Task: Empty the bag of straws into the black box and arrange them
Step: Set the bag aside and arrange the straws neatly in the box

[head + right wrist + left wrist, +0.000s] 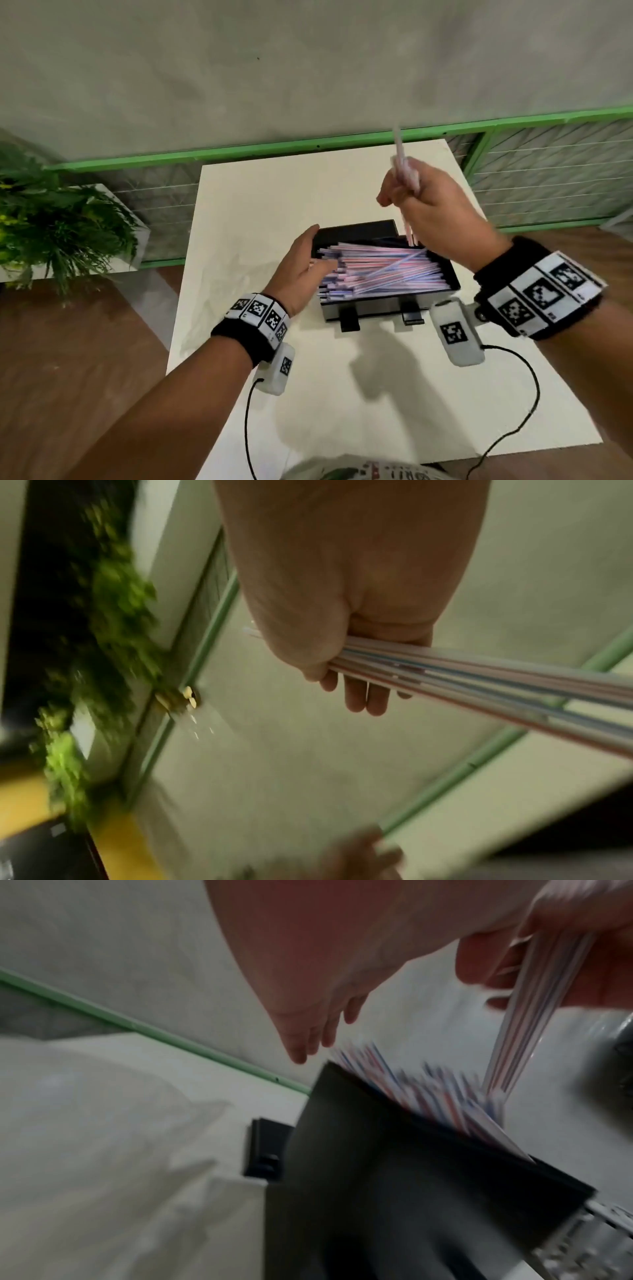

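Observation:
A black box (356, 231) stands open on the white table (274, 192), filled with a heap of red, white and blue striped straws (376, 274). My left hand (305, 260) lies flat against the box's left end with straight fingers touching the straw tips. My right hand (421, 202) is raised over the box's far right corner and grips a small bundle of straws (406, 171) held nearly upright. That bundle (479, 680) runs out of the right hand's fist (349, 653) in the right wrist view. The left wrist view shows the box wall (394, 1164) and blurred straw ends (428, 1091).
Two black latches (349, 320) hang from the box's near side. Cables trail from the wrist devices across the near table. A printed plastic bag (359, 469) lies at the table's near edge. A potted plant (58, 222) stands to the left, a green-framed fence (548, 178) behind.

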The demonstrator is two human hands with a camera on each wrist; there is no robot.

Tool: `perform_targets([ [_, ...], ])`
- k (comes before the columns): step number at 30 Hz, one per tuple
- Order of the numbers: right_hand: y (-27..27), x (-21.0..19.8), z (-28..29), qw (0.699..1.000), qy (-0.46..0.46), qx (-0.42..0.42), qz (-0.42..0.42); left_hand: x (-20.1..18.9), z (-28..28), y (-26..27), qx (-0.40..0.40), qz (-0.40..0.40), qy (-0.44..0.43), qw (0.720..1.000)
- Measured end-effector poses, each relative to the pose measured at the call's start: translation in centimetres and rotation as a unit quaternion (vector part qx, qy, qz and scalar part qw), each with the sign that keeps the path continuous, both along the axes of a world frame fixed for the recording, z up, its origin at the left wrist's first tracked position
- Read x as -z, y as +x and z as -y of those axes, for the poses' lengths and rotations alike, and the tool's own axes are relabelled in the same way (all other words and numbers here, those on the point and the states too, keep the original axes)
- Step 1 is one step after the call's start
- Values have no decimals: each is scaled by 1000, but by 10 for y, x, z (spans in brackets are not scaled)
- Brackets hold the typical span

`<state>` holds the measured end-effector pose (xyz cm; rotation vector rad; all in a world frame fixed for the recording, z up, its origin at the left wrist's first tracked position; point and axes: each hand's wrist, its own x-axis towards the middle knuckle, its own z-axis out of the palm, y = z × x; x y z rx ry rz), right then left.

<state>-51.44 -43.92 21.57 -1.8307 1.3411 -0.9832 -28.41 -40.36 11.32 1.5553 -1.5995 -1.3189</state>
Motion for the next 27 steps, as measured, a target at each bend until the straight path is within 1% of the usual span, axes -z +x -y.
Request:
perform_targets([
  [2, -2, 41, -11, 996, 6, -6, -93, 9, -1, -20, -3, 0, 12, 1000],
  [4, 1, 76, -19, 988, 12, -29, -149, 15, -4, -38, -20, -11, 2, 1000],
  [6, 5, 101, -25, 981, 25, -44, -185, 20, -5, -50, -57, -23, -7, 998],
  [9, 6, 112, -28, 982, 59, -23, -180, 23, -6, -58, -80, 6, -25, 996],
  [10, 4, 115, -27, 983, 62, -15, -173, 25, -6, -59, -97, -7, -31, 995],
  [13, 0, 116, -23, 984, 79, -14, -161, 27, -1, -56, -174, -106, -11, 979],
  [14, -2, 118, -22, 985, 80, -22, -152, 27, 0, -54, -182, -115, -17, 976],
  [15, -4, 118, -21, 986, 86, -32, -140, 27, 1, -52, -176, -99, -37, 979],
  [16, -5, 119, -20, 988, 91, -43, -121, 26, 1, -48, -155, -64, -69, 983],
  [18, -7, 118, -19, 992, 81, -50, -86, 22, 2, -41, -83, 31, -144, 986],
  [19, -9, 115, -20, 994, 61, -42, -75, 17, 3, -38, -33, 86, -178, 980],
  [20, -13, 113, -22, 997, 26, -28, -72, 12, 5, -37, 26, 147, -206, 967],
  [21, -18, 109, -26, 997, -13, -12, -78, 6, 8, -38, 89, 217, -227, 945],
  [23, -29, 105, -38, 993, -73, -10, -96, -1, 16, -44, 201, 359, -239, 879],
  [24, -34, 105, -47, 990, -80, -37, -113, -1, 19, -48, 242, 414, -230, 847],
  [25, -37, 106, -55, 983, -72, -74, -148, 1, 22, -51, 271, 455, -217, 820],
  [27, -39, 116, -66, 956, -43, -144, -253, 9, 26, -56, 298, 504, -201, 785],
])
